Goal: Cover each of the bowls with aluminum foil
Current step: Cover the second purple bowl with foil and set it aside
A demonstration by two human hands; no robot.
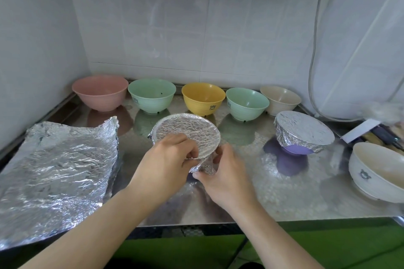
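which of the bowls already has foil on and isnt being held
The purple bowl under crumpled foil, at right beside the white bowl. Both hands grip the other foil-covered bowl; the back row is uncovered.

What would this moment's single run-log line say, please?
hands: left and right crimp foil on centre bowl | purple bowl covered | six bowls uncovered
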